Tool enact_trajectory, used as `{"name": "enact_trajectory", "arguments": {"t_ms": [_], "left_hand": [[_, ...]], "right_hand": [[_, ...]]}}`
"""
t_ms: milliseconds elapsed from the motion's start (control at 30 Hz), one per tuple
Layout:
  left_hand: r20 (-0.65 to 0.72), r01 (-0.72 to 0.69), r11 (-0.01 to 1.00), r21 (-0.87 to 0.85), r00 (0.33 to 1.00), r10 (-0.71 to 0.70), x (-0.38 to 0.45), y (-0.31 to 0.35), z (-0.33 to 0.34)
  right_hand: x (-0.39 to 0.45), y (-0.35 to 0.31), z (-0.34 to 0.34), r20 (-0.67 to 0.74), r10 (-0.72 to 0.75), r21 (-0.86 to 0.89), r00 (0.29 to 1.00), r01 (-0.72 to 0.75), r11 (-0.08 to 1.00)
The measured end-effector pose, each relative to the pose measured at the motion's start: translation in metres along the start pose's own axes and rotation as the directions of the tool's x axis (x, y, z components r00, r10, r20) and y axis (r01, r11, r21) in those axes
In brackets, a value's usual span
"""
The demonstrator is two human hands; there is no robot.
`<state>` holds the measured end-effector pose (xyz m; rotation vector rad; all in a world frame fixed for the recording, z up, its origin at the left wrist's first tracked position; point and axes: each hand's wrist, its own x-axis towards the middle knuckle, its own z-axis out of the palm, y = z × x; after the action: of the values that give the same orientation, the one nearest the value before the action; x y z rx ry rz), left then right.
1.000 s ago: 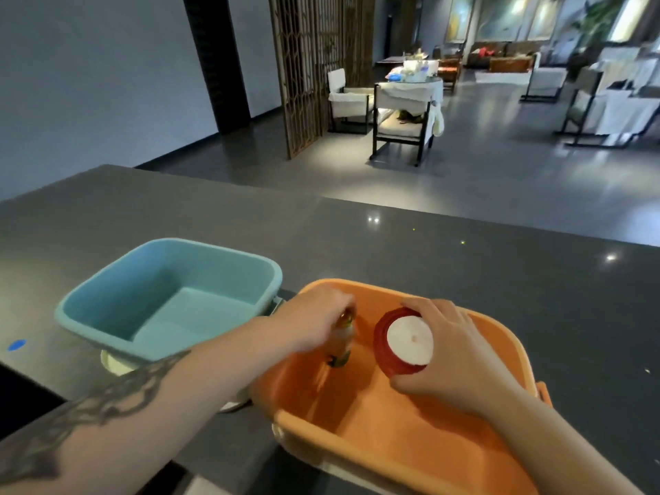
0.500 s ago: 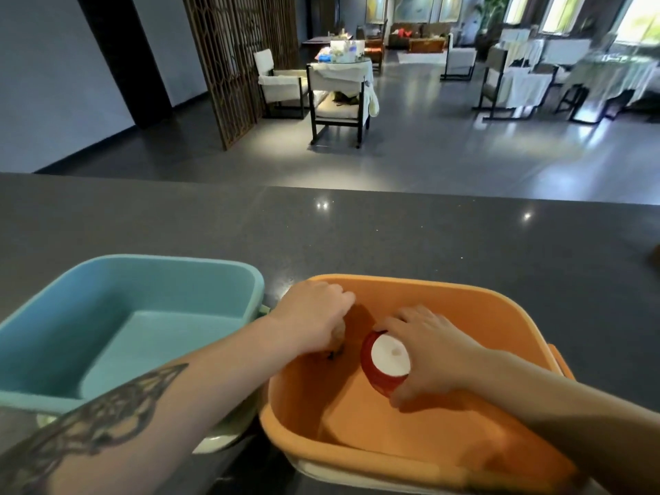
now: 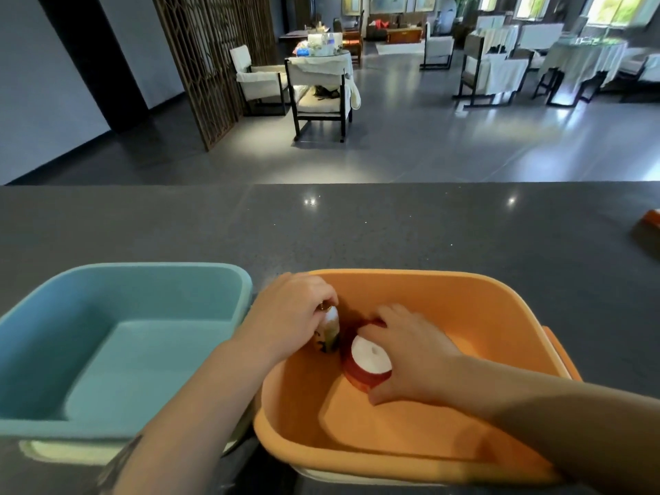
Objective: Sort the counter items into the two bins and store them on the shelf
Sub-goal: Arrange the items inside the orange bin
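Left hand (image 3: 289, 316): fingers curled round the top of a small bottle (image 3: 326, 330), now upright on the floor of the orange bin (image 3: 464, 284). Right hand (image 3: 410, 355): fingers wrapped over a red-and-white jar (image 3: 368, 362), which we log as lowered since a second ago, tilted at the bin bottom. Blue bin (image 3: 160, 273) beside it holds nothing we can see. Both bins sit on the table (image 3: 393, 230). We judge release comes next; an orange object (image 3: 651, 217) awaits sorting.

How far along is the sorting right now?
Early. Nothing looks stored. In hand: left hand holds a small bottle and right hand a red jar, both inside the orange bin. The blue bin holds nothing visible; shelving both bins remains.
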<state>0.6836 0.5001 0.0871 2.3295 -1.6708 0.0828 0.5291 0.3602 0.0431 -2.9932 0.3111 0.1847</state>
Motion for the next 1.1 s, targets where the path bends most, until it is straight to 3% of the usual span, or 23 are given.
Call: {"name": "enact_trajectory", "arguments": {"t_ms": [567, 700, 833, 1000, 1100], "left_hand": [[-0.017, 0.025, 1.0, -0.01, 1.0, -0.026, -0.002, 0.005, -0.001], [-0.065, 0.083, 0.975, -0.206, 0.993, -0.098, 0.002, 0.019, -0.009], [-0.084, 0.047, 0.943, -0.33, 0.993, -0.079, 0.01, 0.053, -0.012], [-0.003, -0.11, 0.913, -0.393, 0.993, 0.119, 0.017, 0.114, -0.008], [-0.023, -0.168, 0.899, -0.405, 0.984, 0.174, 0.021, 0.149, -0.004]], "right_hand": [[-0.001, 0.006, -0.012, 0.071, 0.008, 0.073, 0.997, -0.014, 0.997], [-0.022, 0.02, -0.052, -0.11, 0.134, 0.209, 0.985, -0.109, 0.972], [-0.071, 0.03, -0.069, -0.33, 0.329, 0.317, 0.885, -0.225, 0.922], [-0.121, 0.033, -0.07, -0.384, 0.533, 0.297, 0.754, -0.446, 0.844], [-0.148, 0.039, -0.065, -0.418, 0.614, 0.33, 0.67, -0.518, 0.79]]}}
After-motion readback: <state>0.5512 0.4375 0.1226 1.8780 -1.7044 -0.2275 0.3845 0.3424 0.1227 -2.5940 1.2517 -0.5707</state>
